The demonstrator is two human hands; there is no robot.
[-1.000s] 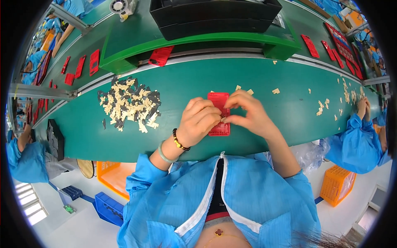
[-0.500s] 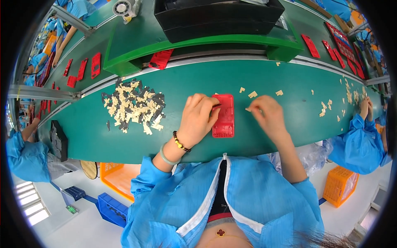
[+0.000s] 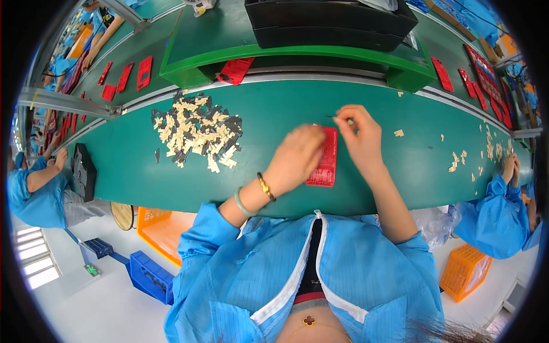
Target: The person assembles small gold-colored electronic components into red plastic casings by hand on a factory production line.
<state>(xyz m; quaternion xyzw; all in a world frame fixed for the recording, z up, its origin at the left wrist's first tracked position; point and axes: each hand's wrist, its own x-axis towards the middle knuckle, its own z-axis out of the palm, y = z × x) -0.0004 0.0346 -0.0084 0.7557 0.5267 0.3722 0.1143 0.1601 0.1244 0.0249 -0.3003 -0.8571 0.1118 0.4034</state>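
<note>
A red tray (image 3: 324,159) lies flat on the green table (image 3: 131,171), close to the near edge and right in front of the person. The left hand (image 3: 297,157) rests on the tray's left side, fingers curled down over it; it is blurred, so I cannot tell whether it grips anything or only presses. The right hand (image 3: 359,134) sits just beyond the tray's upper right corner, thumb and forefinger pinched together on a small thin dark piece (image 3: 333,117) that pokes out to the left — the other fingers are loosely folded.

To the left, well apart from the tray, a heap of small cream and black parts (image 3: 197,130) is spread over the table. A few loose cream bits (image 3: 457,160) are scattered to the right, more of them toward the far right edge.

Behind the work area runs a raised green shelf (image 3: 297,54) with a black box (image 3: 331,23) on top and another red tray (image 3: 235,71) tucked beneath it. More red trays (image 3: 144,71) lie on the table farther back on the left — and others along the right.

A second person in a blue coat (image 3: 34,197) sits at the left, and a third (image 3: 492,211) at the right, hands up at the table edge
</note>
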